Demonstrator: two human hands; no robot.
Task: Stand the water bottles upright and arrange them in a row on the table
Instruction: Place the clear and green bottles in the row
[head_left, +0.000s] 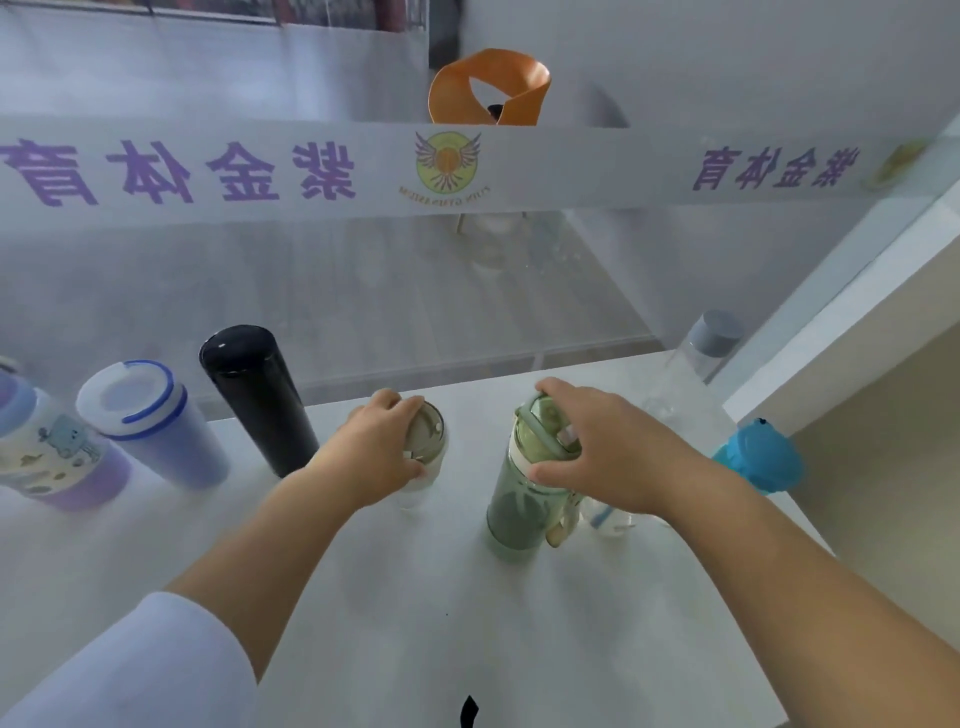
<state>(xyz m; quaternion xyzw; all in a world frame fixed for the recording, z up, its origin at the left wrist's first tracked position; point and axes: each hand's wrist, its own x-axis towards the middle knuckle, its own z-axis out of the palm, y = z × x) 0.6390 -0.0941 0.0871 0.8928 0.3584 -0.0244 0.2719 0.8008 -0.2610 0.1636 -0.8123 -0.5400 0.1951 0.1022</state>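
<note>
Several bottles stand upright on the white table. At the left are a purple patterned bottle, a blue cup with a white lid and a black flask. My left hand grips the top of a clear bottle with a metal lid. My right hand holds the lid of a green bottle. Behind it stand a clear bottle with a grey cap and a clear bottle with a blue lid, partly hidden by my arm.
A glass partition with a frosted printed band rises right behind the table's far edge. A white wall ledge borders the table on the right. An orange chair stands beyond the glass.
</note>
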